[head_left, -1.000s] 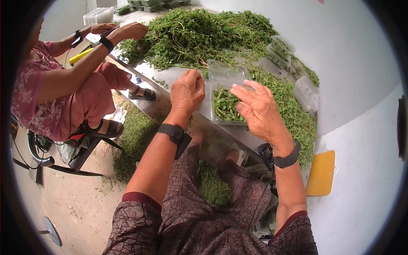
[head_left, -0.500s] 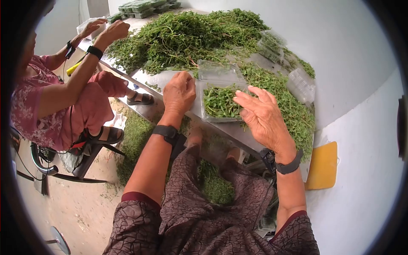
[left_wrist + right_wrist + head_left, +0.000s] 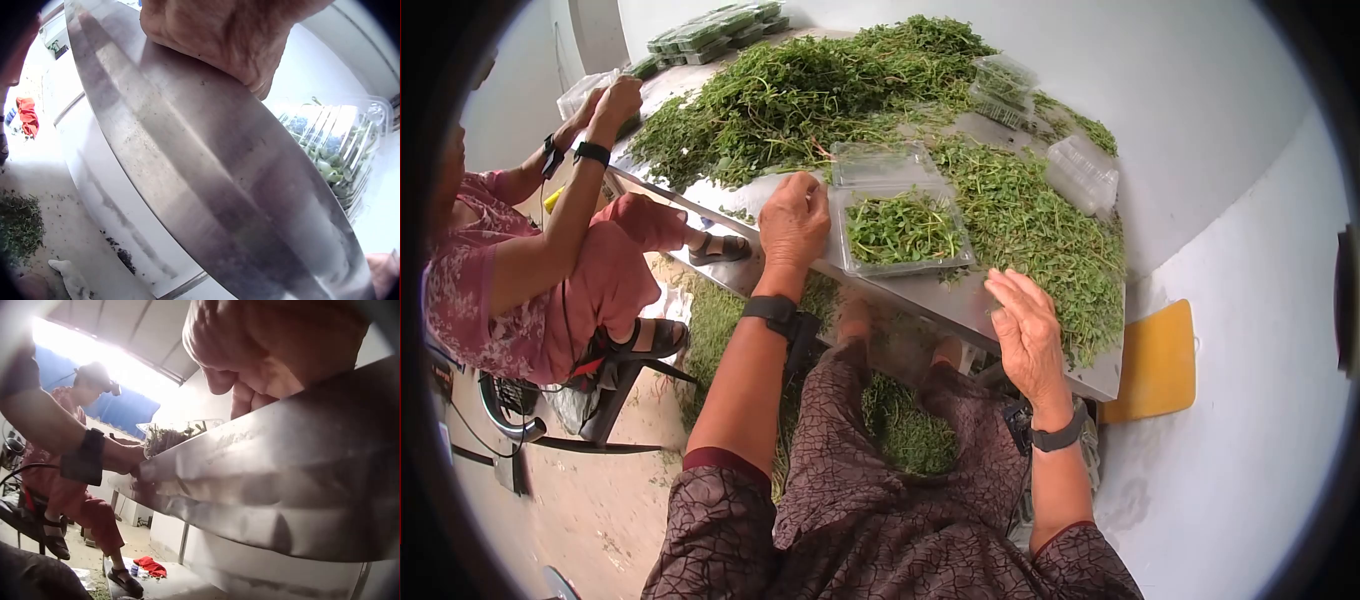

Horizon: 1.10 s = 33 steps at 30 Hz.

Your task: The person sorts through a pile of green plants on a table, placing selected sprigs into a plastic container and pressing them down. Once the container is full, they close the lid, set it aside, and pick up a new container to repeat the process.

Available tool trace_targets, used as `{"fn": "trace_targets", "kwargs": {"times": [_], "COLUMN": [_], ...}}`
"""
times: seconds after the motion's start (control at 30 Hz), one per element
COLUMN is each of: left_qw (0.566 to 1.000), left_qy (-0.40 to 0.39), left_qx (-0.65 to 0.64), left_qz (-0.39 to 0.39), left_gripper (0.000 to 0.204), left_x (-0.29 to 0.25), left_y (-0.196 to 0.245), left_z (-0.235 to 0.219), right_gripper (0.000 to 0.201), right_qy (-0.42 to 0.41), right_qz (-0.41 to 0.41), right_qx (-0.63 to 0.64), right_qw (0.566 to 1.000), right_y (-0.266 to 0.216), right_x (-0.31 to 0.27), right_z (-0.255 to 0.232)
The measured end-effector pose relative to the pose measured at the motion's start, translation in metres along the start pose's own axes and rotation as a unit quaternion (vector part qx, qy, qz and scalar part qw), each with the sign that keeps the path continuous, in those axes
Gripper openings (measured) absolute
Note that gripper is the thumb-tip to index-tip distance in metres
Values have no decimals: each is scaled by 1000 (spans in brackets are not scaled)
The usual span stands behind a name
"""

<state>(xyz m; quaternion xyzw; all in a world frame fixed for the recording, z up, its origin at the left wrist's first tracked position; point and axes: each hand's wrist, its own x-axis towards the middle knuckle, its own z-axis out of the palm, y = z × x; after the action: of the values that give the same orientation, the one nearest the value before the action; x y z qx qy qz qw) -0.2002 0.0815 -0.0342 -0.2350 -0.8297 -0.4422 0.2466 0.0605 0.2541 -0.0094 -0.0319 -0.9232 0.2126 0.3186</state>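
An open clear plastic clamshell box (image 3: 960, 250) stands near the table's front edge, its lid (image 3: 883, 163) folded back. Leafy green sprigs (image 3: 903, 228) lie inside it. Just left of the box is my left hand (image 3: 795, 225), its fingers curled and nothing visible in it; the fingertips are hidden from above. My right hand (image 3: 1028, 335) is at the front edge, right of the box, with its fingers extended and holding nothing. The right wrist view has this hand (image 3: 275, 350) over the metal edge (image 3: 281, 469).
A big heap of greens (image 3: 800, 100) covers the back, and more greens (image 3: 1040, 240) spread at right. Lidded boxes (image 3: 715, 30) are stacked far left; an upturned clear box (image 3: 1085, 172) lies right. Another person (image 3: 550, 260) sits at left. A yellow board (image 3: 1155, 365) leans by the wall.
My right hand has drawn back from over the box toward the table's front edge. My left hand keeps its place beside the box. The view has shifted rightward.
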Motion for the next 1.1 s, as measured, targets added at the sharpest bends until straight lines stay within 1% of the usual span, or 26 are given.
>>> {"fn": "trace_targets", "kwargs": {"times": [0.03, 0.1, 0.23, 0.3, 0.43, 0.5, 0.57, 0.63, 0.8, 0.9, 0.93, 1.03, 1.1], "left_qw": [1000, 1000, 1000, 1000, 999, 1000, 999, 998, 996, 995, 993, 994, 992], "left_qy": [0, 3, 5, -1, 9, 2, 3, 16, 8, 5, 17, 13, 20], "left_qx": [3, 5, 13, 14, 11, 6, 12, 9, 52, 42, 44, 29, 27], "left_qz": [-3, 3, 13, 13, 30, 27, 44, 57, 77, 87, 105, 101, 118], "left_gripper": [11, 11, 13, 13, 13, 14, 14, 14, 14, 14, 14, 13, 12], "left_x": [0, 1, 1, 2, 3, 3, 3, 3, 4, 4, 4, 4, 5], "left_y": [0, -1, -1, -2, -7, -8, -12, -12, -19, -20, -20, -22, -23], "left_z": [0, 0, 0, 0, 2, 2, 4, 4, 5, 5, 5, 5, 7], "right_gripper": [34, 31, 29, 28, 27, 27, 27, 26, 23, 24, 24, 25, 26], "right_qy": [2, 17, 37, 37, 43, 55, 54, 64, 66, 63, 62, 61, 51], "right_qz": [2, -20, 0, -4, 7, 16, 4, 8, 1, 5, 2, -3, 0], "right_qx": [0, -9, 13, -13, -25, -39, -42, -41, -47, -52, -58, -70, -68], "right_qw": [1000, 1000, 999, 999, 999, 998, 998, 997, 997, 997, 996, 996, 996], "right_y": [2, 4, 5, 3, 2, 2, 4, 5, 1, 3, 2, 3, 2], "right_x": [-2, -2, -2, -2, 0, -1, -2, -2, -4, -5, -5, -6, -6], "right_z": [2, 4, 8, 9, 12, 14, 17, 17, 19, 20, 20, 20, 19]}}
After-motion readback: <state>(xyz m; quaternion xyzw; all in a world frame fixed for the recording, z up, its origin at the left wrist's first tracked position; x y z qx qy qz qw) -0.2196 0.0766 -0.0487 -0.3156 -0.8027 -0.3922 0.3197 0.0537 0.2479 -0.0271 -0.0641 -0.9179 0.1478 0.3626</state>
